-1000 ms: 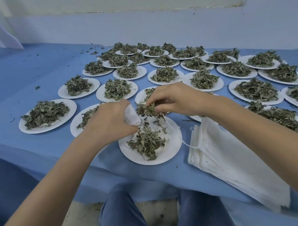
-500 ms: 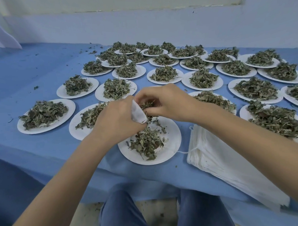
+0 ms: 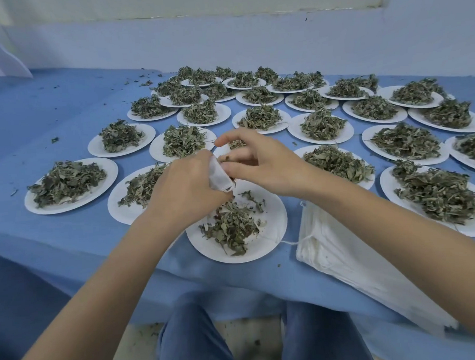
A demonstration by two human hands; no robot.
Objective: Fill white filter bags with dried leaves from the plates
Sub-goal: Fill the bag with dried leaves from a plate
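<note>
My left hand (image 3: 185, 187) grips a small white filter bag (image 3: 218, 177) just above the nearest plate (image 3: 275, 227), its mouth turned toward my right hand. My right hand (image 3: 260, 162) is at the bag's mouth, fingers and thumb curled round a small pinch of dried leaves (image 3: 230, 159); most of that pinch is hidden by the fingers. A thin heap of dried leaves (image 3: 230, 229) lies on the nearest plate. A white string (image 3: 288, 242) trails off the plate's right edge.
A flat stack of unused filter bags (image 3: 348, 259) lies right of the nearest plate, overhanging the table's front edge. Several white plates heaped with leaves (image 3: 67, 181) cover the blue table (image 3: 37, 112) behind and beside my hands. My knees sit below the table edge.
My right hand brought a clump of leaves left to the bag's mouth. The clump that hung below its fingers is now nearly out of sight. My left hand rose slightly with the bag.
</note>
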